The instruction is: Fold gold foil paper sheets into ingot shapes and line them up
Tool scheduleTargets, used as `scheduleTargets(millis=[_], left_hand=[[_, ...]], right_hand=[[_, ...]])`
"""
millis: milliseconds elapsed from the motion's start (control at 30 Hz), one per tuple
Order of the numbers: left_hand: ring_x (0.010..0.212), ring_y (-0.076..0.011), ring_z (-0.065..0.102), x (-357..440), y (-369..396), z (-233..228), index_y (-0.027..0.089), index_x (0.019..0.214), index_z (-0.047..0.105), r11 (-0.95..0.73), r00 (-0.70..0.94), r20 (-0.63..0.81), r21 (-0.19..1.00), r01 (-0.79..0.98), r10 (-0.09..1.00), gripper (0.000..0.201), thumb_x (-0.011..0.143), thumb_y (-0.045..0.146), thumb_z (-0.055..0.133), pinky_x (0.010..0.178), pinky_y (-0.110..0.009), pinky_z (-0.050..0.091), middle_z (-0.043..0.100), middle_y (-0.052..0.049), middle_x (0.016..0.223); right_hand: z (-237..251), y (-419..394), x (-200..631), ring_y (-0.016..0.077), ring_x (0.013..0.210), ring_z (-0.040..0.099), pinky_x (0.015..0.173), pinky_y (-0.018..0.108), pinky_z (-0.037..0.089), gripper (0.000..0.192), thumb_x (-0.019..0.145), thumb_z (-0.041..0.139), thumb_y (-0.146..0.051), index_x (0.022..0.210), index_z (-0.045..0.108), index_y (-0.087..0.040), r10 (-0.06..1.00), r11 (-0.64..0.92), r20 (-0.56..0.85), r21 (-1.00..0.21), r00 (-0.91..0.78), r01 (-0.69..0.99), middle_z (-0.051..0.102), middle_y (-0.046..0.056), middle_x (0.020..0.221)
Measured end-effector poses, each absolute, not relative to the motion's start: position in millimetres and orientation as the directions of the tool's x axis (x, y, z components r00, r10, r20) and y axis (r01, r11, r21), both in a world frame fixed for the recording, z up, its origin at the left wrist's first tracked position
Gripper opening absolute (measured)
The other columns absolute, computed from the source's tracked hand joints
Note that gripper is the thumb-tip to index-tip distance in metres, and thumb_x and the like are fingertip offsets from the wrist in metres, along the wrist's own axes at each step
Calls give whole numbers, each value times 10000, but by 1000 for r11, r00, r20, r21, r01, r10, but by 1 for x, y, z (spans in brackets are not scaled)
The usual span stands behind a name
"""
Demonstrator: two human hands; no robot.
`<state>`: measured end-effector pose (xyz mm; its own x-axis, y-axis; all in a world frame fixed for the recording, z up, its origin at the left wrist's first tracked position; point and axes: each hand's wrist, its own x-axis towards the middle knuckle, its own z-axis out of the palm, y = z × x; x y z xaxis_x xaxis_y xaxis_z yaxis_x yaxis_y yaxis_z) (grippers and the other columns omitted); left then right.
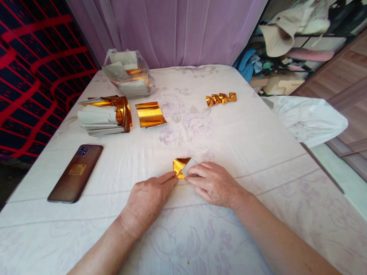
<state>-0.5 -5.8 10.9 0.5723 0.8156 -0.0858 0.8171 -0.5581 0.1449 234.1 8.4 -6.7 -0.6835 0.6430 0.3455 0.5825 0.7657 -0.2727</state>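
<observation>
A small sheet of gold foil paper (pixel 179 165), partly folded, lies on the table in front of me. Its gold side shows at the left, and a pale white face shows at the right. The fingertips of my left hand (pixel 151 194) are closed together at its lower left edge. From the right, my right hand (pixel 215 183) has its bent fingers on the white part and lower edge. Both thumbs are mostly hidden. Farther back lies a single gold foil sheet (pixel 150 114), slightly curled, beside a thick stack of foil sheets (pixel 102 119).
A clear plastic bag of more sheets (pixel 129 74) stands at the back left. Several folded gold foil pieces (pixel 221 99) lie in a row at the back right. A brown phone (pixel 76 174) rests at the left on the flowered tablecloth (pixel 189 244). Crowded shelves (pixel 290 54) stand beyond.
</observation>
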Motion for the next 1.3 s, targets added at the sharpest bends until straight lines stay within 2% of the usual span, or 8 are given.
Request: scheduleTargets(millis=[233, 500, 633, 833, 1033, 1300], left_hand=[[933, -153, 716, -3, -4, 13, 362, 1293, 589, -574, 592, -85, 169, 801, 801, 386, 958, 185, 512, 721, -246, 586, 622, 20, 1355], [819, -174, 721, 3, -7, 19, 282, 1337, 547, -610, 611, -117, 56, 791, 783, 490, 888, 87, 553, 670, -293, 604, 609, -30, 1370], [820, -178, 721, 3, -7, 20, 270, 1340, 541, -613, 612, -134, 38, 789, 779, 507, 874, 72, 560, 657, -291, 604, 617, -30, 1361], [790, -178, 719, 1, -8, 14, 266, 1299, 574, -625, 624, -82, 4, 780, 777, 453, 885, 85, 558, 608, -294, 606, 601, -4, 1380], [773, -188, 721, 0, -8, 14, 259, 1286, 581, -645, 644, -51, -7, 764, 764, 485, 854, 40, 555, 561, -301, 597, 611, -13, 1368], [790, -185, 730, -1, -7, 13, 233, 1273, 583, -644, 645, -59, 29, 764, 762, 471, 850, 27, 552, 642, -303, 610, 620, -37, 1356]], right_hand=[[-6, 8, 236, 190, 812, 596, 741, 348, 488, 250, 855, 504, -109, 948, 716, -204, 637, 770, 322, -248, -700, 587, 696, 53, 984], [-3, 5, 225, 219, 854, 565, 747, 374, 463, 263, 855, 562, -149, 1080, 693, -184, 660, 751, 281, -204, -697, 628, 664, 76, 968], [-3, 6, 222, 211, 857, 553, 746, 360, 426, 243, 830, 603, -130, 1044, 693, -201, 674, 738, 276, -208, -685, 642, 650, 63, 946], [-7, 8, 227, 177, 771, 551, 720, 338, 385, 150, 845, 578, -126, 895, 699, -201, 643, 761, 351, -195, -680, 619, 665, 28, 862], [-6, 7, 233, 178, 779, 563, 734, 339, 392, 166, 838, 570, -117, 893, 701, -203, 643, 762, 356, -217, -678, 610, 672, 28, 858], [-6, 8, 237, 180, 785, 579, 744, 345, 410, 194, 823, 538, -96, 873, 697, -196, 641, 766, 364, -255, -675, 590, 687, 34, 876]])
